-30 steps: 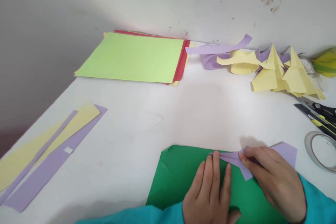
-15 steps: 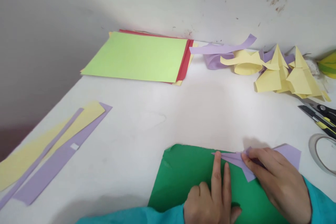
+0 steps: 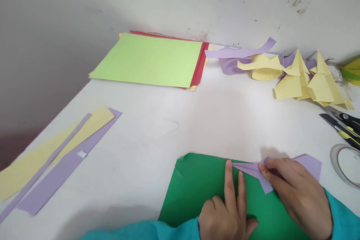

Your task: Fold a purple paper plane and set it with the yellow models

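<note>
The folded, pointy purple piece (image 3: pixel 308 163) is thin, matt paper with sharp creases. The big dark green sheet (image 3: pixel 204 185) under it is paper too, not shiny, and crumpled at one corner. The flat light green sheet (image 3: pixel 149 60) is smooth, matt paper, like the red sheet (image 3: pixel 200 69) below it. The two pointy yellow shapes (image 3: pixel 295 82) are matt paper with neat folds. The wide purple strip (image 3: pixel 60 180) and wide yellow strip (image 3: pixel 36 157) are plain, dull paper. The white desk (image 3: pixel 135 150) looks smooth. The pale grey wall (image 3: pixel 168 0) has rough-looking brown spots. The black scissors (image 3: pixel 351 120) have plastic-looking handles and a metal pin. The teal sleeves (image 3: pixel 344 213) are matt cloth.
</note>
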A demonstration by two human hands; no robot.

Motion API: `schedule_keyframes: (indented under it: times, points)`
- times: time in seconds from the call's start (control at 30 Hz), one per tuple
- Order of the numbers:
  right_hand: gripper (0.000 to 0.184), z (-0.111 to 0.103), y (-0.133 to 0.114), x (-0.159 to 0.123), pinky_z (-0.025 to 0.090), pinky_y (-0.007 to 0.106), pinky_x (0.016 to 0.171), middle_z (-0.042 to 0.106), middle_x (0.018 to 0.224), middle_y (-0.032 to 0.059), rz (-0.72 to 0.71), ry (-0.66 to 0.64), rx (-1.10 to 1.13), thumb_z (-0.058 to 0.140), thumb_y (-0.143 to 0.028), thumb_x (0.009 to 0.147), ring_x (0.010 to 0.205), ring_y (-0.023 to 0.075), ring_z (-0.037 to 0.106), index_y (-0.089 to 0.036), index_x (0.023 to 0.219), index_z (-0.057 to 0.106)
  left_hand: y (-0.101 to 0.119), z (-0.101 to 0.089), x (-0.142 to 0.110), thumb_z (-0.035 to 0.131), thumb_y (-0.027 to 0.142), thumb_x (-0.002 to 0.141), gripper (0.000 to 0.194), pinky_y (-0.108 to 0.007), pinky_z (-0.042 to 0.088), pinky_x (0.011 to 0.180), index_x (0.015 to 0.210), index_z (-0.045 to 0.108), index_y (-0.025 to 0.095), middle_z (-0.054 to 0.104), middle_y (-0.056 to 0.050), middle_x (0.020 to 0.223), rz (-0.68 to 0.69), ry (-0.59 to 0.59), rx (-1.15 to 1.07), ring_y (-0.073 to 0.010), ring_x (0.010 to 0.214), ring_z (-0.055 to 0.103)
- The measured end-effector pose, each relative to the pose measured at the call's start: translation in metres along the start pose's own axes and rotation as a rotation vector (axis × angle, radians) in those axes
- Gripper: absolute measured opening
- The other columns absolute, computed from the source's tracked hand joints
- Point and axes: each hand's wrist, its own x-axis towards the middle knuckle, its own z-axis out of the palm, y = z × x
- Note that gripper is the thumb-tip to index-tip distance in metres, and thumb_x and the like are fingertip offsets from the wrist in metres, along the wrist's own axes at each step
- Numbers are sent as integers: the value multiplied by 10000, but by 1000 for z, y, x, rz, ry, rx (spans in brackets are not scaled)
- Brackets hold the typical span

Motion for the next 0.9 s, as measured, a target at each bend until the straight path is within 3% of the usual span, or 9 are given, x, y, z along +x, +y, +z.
schedule_keyframes:
  times: [0.13,0.4,0.57,0.7,0.9]
  points:
    - [308,3,-1,-1,381,305,683,605,838,52,106,23,41,312,-218,921,788,167,517,-164,894,614,1,0,0,569,683,556,747,-289,307,313,1091,616,163,582,-164,1135,-23,-5,8,-106,326,382]
    - [329,2,-2,0,374,298,665,602,810,43,104,-2,33,296,-221,925,735,151,503,-173,803,597,-4,-2,0,496,716,598,744,-273,288,321,1136,584,211,586,-189,1120,-31,-4,13,-100,330,387]
    - [347,2,-2,-2,376,298,668,598,819,49,102,6,54,279,-223,929,753,151,503,-165,804,597,-5,-3,-6,533,687,604,695,-271,298,320,1091,613,197,546,-148,1196,74,18,23,-81,345,358]
    - [343,3,-2,-4,379,310,673,601,838,52,126,-9,65,278,-235,930,777,160,509,-173,876,611,-4,0,-6,457,708,643,740,-302,319,335,1112,602,153,434,-141,1304,114,-10,21,-94,373,375]
    - [347,3,-3,-1,384,308,669,603,818,50,110,11,43,286,-222,927,767,155,513,-177,821,613,-4,0,-2,397,635,734,643,-305,310,342,1110,600,155,530,-157,1212,95,-1,13,-104,355,384]
